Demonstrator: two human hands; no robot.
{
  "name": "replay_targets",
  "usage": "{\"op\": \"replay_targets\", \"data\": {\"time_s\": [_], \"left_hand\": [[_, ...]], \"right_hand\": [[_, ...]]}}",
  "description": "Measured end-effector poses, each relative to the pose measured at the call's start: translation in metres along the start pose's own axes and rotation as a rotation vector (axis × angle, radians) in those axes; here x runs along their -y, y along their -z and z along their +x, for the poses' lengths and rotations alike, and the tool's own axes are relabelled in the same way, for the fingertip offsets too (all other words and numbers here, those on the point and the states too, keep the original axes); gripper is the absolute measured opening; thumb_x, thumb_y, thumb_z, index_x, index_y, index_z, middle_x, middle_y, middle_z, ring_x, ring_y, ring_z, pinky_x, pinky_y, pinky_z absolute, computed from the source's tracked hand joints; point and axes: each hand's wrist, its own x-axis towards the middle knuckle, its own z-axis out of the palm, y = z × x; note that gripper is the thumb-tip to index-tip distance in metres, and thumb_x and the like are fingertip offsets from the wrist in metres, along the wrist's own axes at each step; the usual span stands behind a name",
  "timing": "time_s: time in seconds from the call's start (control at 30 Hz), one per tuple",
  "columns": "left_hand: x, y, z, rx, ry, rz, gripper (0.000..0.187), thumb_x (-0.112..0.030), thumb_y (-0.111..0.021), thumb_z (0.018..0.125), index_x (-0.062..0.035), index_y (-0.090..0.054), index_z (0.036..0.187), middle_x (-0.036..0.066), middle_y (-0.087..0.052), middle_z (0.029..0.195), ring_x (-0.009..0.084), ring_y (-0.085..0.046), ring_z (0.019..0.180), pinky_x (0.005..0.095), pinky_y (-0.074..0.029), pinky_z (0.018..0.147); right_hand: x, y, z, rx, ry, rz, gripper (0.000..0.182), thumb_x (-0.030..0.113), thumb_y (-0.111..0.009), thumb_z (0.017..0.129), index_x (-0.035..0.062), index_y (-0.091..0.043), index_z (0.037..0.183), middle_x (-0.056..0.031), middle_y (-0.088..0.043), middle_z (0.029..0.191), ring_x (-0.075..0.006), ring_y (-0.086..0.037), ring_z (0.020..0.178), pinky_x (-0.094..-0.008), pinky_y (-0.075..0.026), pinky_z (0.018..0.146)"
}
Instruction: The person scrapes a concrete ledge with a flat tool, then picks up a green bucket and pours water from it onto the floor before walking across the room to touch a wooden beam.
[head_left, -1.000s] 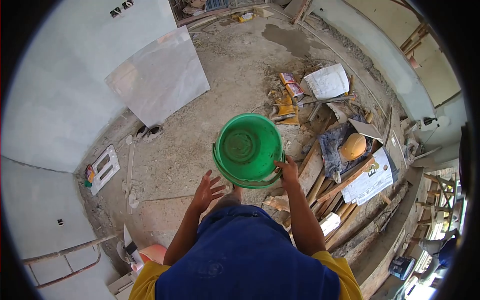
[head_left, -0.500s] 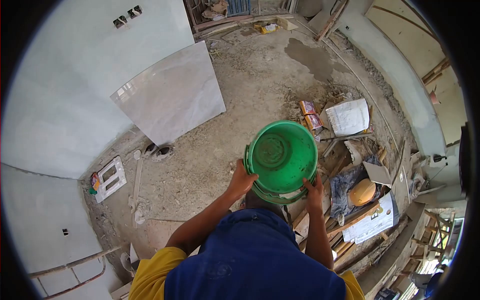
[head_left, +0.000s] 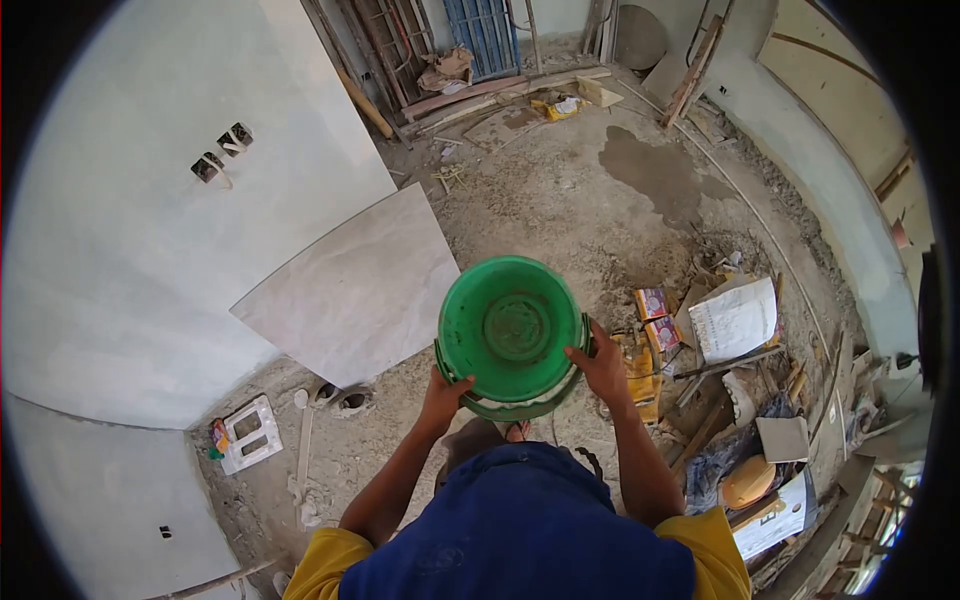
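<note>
A green bucket (head_left: 465,345) with a dirty inner bottom is held up in front of my body, its open mouth facing me. My left hand (head_left: 440,400) grips its lower left rim, the thumb over the edge. On the right side of the rim, my right hand (head_left: 600,365) is closed in the same way. The bucket's handle (head_left: 520,408) hangs along the near side. The fingers behind the rim are partly hidden.
A large marble-look slab (head_left: 350,285) leans on the left wall. Cardboard boxes (head_left: 655,318), a white sack (head_left: 735,320), a yellow hard hat (head_left: 748,482) and wood scraps lie to the right. A white plastic frame (head_left: 250,435) lies at left. A wet patch (head_left: 655,175) darkens the floor ahead.
The bucket and both hands have shifted left and slightly down in view, and the bucket faces me more squarely. The camera view has tilted up, showing more of the far wall.
</note>
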Motion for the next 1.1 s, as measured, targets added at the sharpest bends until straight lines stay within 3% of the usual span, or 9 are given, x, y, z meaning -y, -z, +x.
{"op": "replay_targets", "data": {"time_s": [0.17,0.4,0.5,0.57,0.73,0.8,0.87,0.97,1.1], "left_hand": [[-0.042,0.014,0.074,-0.100,0.078,-0.265,0.046,-0.013,-0.063,0.092,-0.0055,-0.041,0.133,0.013,-0.058,0.117,0.0253,-0.064,0.097,0.0358,-0.059,0.074],[-0.052,0.009,0.239,-0.005,0.197,-0.341,0.040,-0.014,-0.062,0.093,0.0001,-0.046,0.127,0.016,-0.060,0.114,0.0266,-0.065,0.097,0.0389,-0.059,0.082],[-0.080,-0.012,0.317,0.041,0.306,-0.324,0.035,-0.012,-0.063,0.093,0.0000,-0.050,0.123,0.015,-0.061,0.110,0.0263,-0.065,0.097,0.0396,-0.058,0.083],[-0.098,-0.027,0.373,0.088,0.317,-0.323,0.033,-0.012,-0.065,0.091,-0.0019,-0.053,0.120,0.012,-0.062,0.109,0.0244,-0.065,0.095,0.0382,-0.057,0.081],[-0.134,-0.052,0.507,0.005,0.366,-0.191,0.032,-0.016,-0.073,0.086,-0.0080,-0.059,0.114,0.005,-0.064,0.109,0.0184,-0.062,0.088,0.0344,-0.050,0.071],[-0.135,-0.055,0.561,-0.031,0.370,-0.169,0.033,-0.018,-0.076,0.084,-0.0100,-0.060,0.112,0.002,-0.064,0.108,0.0165,-0.060,0.087,0.0330,-0.047,0.068],[-0.154,-0.067,0.597,-0.125,0.395,-0.147,0.033,-0.019,-0.076,0.084,-0.0108,-0.060,0.111,0.002,-0.064,0.106,0.0169,-0.059,0.087,0.0328,-0.046,0.067],[-0.151,-0.071,0.668,-0.219,0.390,-0.221,0.032,-0.019,-0.076,0.084,-0.0116,-0.060,0.111,0.003,-0.064,0.107,0.0182,-0.059,0.089,0.0341,-0.047,0.068],[-0.157,-0.086,0.748,-0.403,0.408,-0.304,0.035,-0.015,-0.075,0.084,-0.0096,-0.058,0.114,0.006,-0.062,0.111,0.0216,-0.058,0.096,0.0376,-0.050,0.075]], "right_hand": [[0.015,-0.034,0.110,-0.052,0.095,0.173,0.063,0.010,-0.072,0.079,-0.0029,-0.046,0.136,-0.0097,-0.067,0.079,-0.0109,-0.057,0.065,-0.0279,-0.046,0.058],[-0.047,-0.034,0.262,-0.150,-0.013,0.186,0.056,0.015,-0.070,0.084,-0.0034,-0.049,0.133,-0.0054,-0.061,0.073,-0.0095,-0.053,0.062,-0.0267,-0.043,0.055],[-0.053,-0.001,0.310,-0.163,-0.198,-0.121,0.052,0.026,-0.067,0.089,-0.0019,-0.053,0.130,-0.0076,-0.062,0.073,-0.0122,-0.057,0.061,-0.0280,-0.045,0.056],[-0.064,0.019,0.339,-0.205,-0.322,-0.013,0.049,0.033,-0.065,0.091,-0.0011,-0.056,0.125,-0.0098,-0.063,0.073,-0.0149,-0.059,0.059,-0.0294,-0.047,0.054],[-0.196,0.070,0.364,-0.346,-0.400,-0.291,0.036,0.032,-0.065,0.089,-0.0013,-0.062,0.104,-0.0120,-0.065,0.073,-0.0190,-0.065,0.059,-0.0307,-0.051,0.048],[-0.242,0.077,0.357,-0.420,-0.654,-0.025,0.029,0.026,-0.064,0.088,-0.0005,-0.063,0.101,-0.0122,-0.066,0.074,-0.0198,-0.065,0.056,-0.0321,-0.051,0.044],[-0.280,0.084,0.343,-0.341,-0.943,0.158,0.021,0.023,-0.065,0.089,0.0049,-0.060,0.099,-0.0066,-0.057,0.067,-0.0176,-0.055,0.045,-0.0303,-0.045,0.039],[-0.379,0.096,0.299,-0.102,-1.231,0.150,0.022,0.025,-0.054,0.092,0.0049,-0.059,0.086,-0.0098,-0.058,0.069,-0.0226,-0.062,0.055,-0.0363,-0.043,0.039],[-0.404,0.141,0.341,0.202,-0.910,-0.501,0.018,0.023,-0.054,0.091,0.0068,-0.057,0.084,-0.0111,-0.056,0.069,-0.0230,-0.058,0.055,-0.0370,-0.040,0.041]]}}
